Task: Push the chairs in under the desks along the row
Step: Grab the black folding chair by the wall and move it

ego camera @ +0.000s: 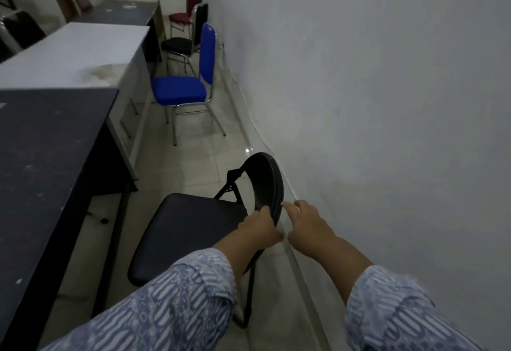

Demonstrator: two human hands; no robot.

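Pale glossy floor tiles (193, 157) run along a narrow aisle between a plain white wall (373, 74) and a row of desks. Nearest in this aisle stands the black folding chair with a padded seat and a curved backrest (190, 229), its seat facing the dark desk with a speckled top (47, 151) but not yet under it. Its backrest is just beside the wall. The left hand (258, 230) grips the near end of the backrest, fingers curled around its edge. The right hand (307, 226) is just beside the backrest on the wall side, fingers loosely spread and grasping nothing; whether a fingertip touches the rim I cannot tell. Both arms wear sleeves with a blue and white pattern (171, 303). Further on, a blue padded chair with a chrome frame (184, 88) stands pulled out from the white desk (74, 49). Behind it are 2 more chairs, a black one (179, 44) and a dark red one (182, 16).
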